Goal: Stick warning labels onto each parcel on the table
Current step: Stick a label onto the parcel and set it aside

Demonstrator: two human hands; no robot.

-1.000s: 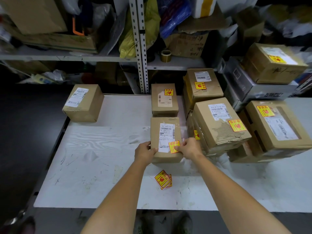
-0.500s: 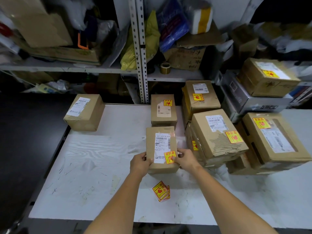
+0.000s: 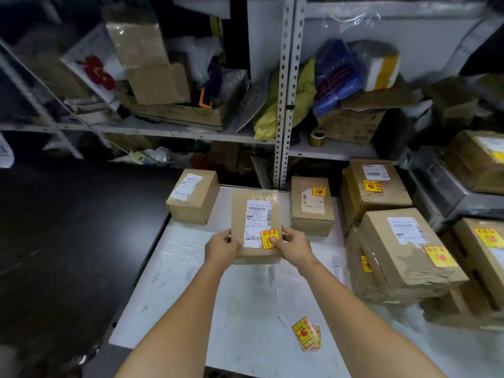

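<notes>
Unlabelled parcel sat at centre-left on the table, up and left of the left hand, the nearer one to it. That hand gripped the left edge of the held parcel, whose long axis ran up-frame; the right hand gripped its right edge, thumb on the warning label. Spare labels lay lower right, nearer the right arm. Fingers beneath were hidden; whether the held parcel touched the table, I could not tell.

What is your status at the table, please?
Left hand and right hand grip brown cardboard parcel, yellow warning label on. Unlabelled brown box far left. Nothing blocking.
</notes>
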